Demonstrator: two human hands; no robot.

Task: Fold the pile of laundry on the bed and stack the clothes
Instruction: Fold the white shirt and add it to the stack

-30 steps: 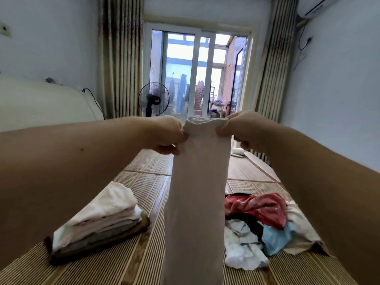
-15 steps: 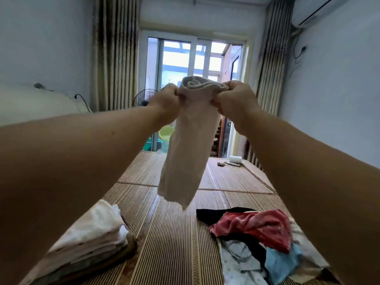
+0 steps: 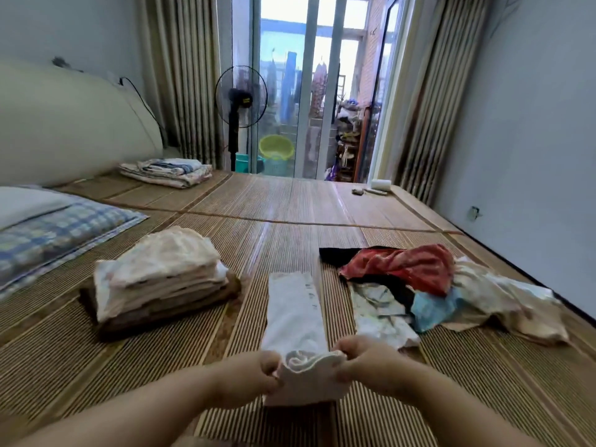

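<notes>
Your left hand and right hand pinch near end of white garment, fingers curled tight on bunched hem. Garment lies as long strip on bamboo mat, between folded stack on left and unfolded pile on right.

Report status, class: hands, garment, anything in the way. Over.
Left hand and right hand pinch near end of white garment. Garment lies lengthwise on bamboo mat. Folded stack left, unfolded pile right; nothing between garment and stack.
</notes>
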